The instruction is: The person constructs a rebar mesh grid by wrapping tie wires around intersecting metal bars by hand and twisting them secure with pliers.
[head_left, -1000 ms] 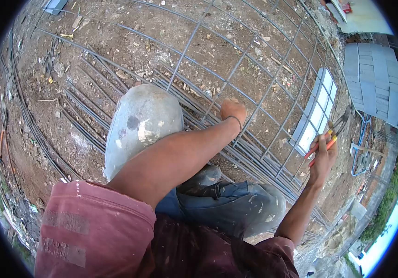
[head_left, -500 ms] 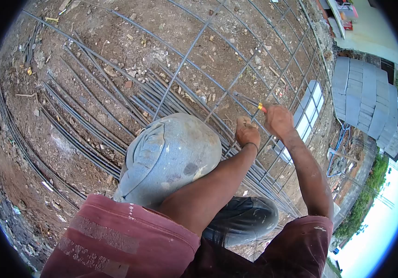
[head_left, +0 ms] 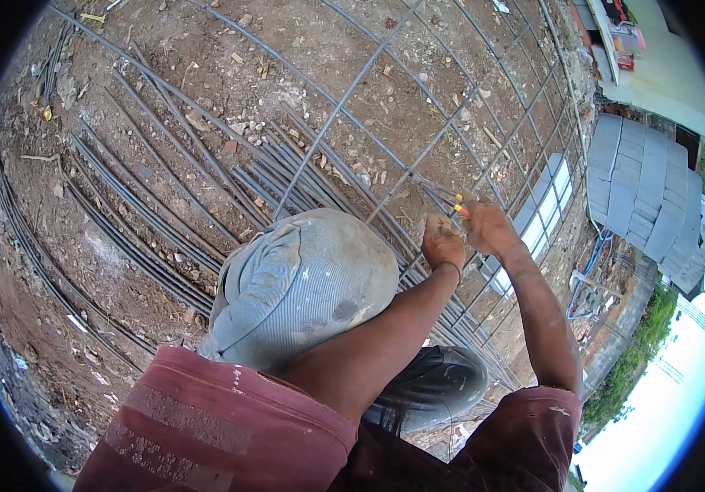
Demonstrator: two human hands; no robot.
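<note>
My right hand (head_left: 492, 228) is wrapped round the red and yellow handles of a pair of pincers (head_left: 460, 207). Their metal jaws reach left to a crossing of two steel bars in the rebar mesh (head_left: 409, 173). Both handles show, slightly apart. Just left of and below it, my left hand (head_left: 442, 240) is closed, fingers curled in a pinch close to the mesh. What lies between those fingers is too small to make out. Beneath the mesh runs a bundle of loose steel rods (head_left: 299, 174), partly covered by my knee in worn, stained trousers (head_left: 307, 283).
More long rods (head_left: 143, 254) lie on the rubble-strewn soil to the left. A white panel (head_left: 545, 205) lies under the mesh at right. Beyond it are stacked grey blocks (head_left: 639, 180), a blue hose or cord (head_left: 594, 262) and a low wall (head_left: 619, 328).
The pincers' handles have spread slightly, showing two yellow parts instead of one. My right hand has shifted a little left and down, nearer my left hand. The view has tilted slightly.
</note>
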